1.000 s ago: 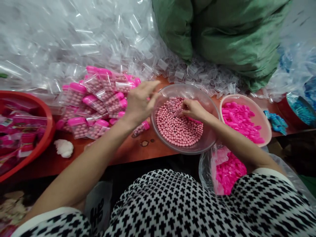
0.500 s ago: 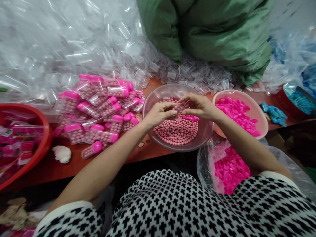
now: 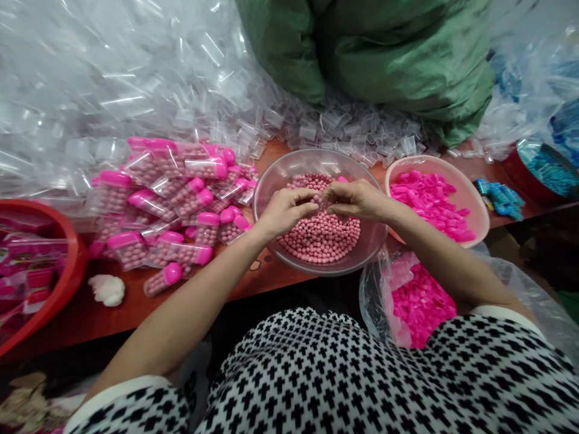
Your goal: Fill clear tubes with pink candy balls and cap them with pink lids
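My left hand point(image 3: 289, 211) is closed, its thumb and fingers pinching a small clear plastic bottle point(image 3: 318, 199) with pink beads in it. Curled around the bottle's other side is my right hand point(image 3: 355, 200), fingertips and thumb against it. Both hands are over a clear bowl point(image 3: 321, 272) that holds loose pink beads point(image 3: 319, 244). A bit of bright pink plastic point(image 3: 342, 179) shows behind my right hand; its shape is mostly hidden. The fingers cover much of the bottle.
Bead-filled bottles with pink caps point(image 3: 169, 208) are heaped at left, near a red basin point(image 3: 75, 259) and a white wad point(image 3: 107, 290). At right are a peach bowl point(image 3: 482, 223) of pink caps and a plastic bag point(image 3: 373, 295). Clear empties point(image 3: 362, 129) and a green sack point(image 3: 398, 60) lie behind.
The bottle between my hands has shifted slightly left and is more covered by the fingers. My right fingers have curled in closer. The whole view has shifted a little.
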The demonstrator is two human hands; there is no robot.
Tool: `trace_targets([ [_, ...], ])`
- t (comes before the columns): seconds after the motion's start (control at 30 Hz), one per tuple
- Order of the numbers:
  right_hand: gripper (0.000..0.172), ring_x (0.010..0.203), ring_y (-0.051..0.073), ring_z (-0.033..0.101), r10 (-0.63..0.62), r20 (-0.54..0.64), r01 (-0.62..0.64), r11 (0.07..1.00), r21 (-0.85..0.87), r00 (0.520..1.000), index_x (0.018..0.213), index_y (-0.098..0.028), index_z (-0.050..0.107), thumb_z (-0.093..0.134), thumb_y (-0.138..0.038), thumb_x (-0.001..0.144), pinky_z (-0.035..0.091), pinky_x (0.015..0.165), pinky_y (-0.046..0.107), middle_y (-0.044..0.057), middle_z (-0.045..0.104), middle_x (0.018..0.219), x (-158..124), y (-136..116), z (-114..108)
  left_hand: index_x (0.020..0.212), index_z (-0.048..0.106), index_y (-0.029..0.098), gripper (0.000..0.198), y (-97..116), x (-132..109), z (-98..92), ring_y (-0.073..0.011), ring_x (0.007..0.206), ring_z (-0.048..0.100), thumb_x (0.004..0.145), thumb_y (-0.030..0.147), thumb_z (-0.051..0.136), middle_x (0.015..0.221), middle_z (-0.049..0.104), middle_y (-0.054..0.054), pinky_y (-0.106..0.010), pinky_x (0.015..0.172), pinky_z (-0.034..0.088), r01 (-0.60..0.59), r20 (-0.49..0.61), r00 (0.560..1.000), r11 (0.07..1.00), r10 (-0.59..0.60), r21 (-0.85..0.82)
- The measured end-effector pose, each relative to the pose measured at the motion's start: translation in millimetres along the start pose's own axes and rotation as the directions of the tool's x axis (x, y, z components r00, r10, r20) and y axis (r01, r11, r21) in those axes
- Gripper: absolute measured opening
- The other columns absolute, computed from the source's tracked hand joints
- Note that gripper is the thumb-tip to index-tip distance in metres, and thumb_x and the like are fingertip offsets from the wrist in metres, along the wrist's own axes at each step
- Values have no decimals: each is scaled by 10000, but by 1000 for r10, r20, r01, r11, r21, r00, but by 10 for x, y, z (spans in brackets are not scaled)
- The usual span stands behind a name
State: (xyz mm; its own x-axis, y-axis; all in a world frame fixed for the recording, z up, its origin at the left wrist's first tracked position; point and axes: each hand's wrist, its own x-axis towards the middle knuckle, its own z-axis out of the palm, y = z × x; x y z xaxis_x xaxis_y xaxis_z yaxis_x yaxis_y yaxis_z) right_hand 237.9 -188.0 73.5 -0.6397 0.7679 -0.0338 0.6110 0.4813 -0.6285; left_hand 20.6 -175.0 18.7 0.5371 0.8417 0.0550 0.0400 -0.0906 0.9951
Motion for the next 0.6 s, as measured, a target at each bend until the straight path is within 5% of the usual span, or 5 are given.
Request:
trace_targets([
  [0.17, 129, 604, 106, 542, 60, -33, -61, 998, -12, 998, 870, -182, 595, 675, -283, 859, 382, 606, 232, -33, 616, 676, -102, -28, -95, 955, 806, 172, 267, -7, -19, 3, -243, 983, 702, 745, 326, 749, 984, 779, -64, -335, 906, 554, -47, -87, 995, 997, 52, 57],
  [0.33, 236, 732, 156, 654, 204, 138, -186, 973, -134, 969, 945, -196, 720, 745, -405, 837, 452, 673, 270, 17, 744, 860, -306, 11, -340, 999, 782, 151, 401, 0, -25, -32, -217, 906, 709, 707, 420, 832, 1014, 771, -90, -349, 847, 598, -15, -204, 979, 980, -27, -199],
  [0.47, 179, 876, 221, 710, 334, -19, -300, 819, -489, 942, 1040, -197, 754, 653, -275, 915, 458, 728, 316, 77, 784, 1028, -267, 95, -221, 953, 765, 147, 497, 27, -30, -35, -195, 871, 711, 623, 489, 911, 1006, 763, -88, -348, 828, 612, 12, -196, 977, 940, -84, -342],
  [0.6, 233, 974, 301, 724, 437, 40, -281, 644, -711, 899, 1083, -151, 737, 601, -275, 939, 451, 687, 335, 162, 770, 1111, -63, 94, 92, 909, 749, 134, 514, 50, -49, -27, -176, 842, 714, 598, 496, 937, 959, 758, -81, -328, 819, 607, 27, -189, 976, 922, -108, -387],
])
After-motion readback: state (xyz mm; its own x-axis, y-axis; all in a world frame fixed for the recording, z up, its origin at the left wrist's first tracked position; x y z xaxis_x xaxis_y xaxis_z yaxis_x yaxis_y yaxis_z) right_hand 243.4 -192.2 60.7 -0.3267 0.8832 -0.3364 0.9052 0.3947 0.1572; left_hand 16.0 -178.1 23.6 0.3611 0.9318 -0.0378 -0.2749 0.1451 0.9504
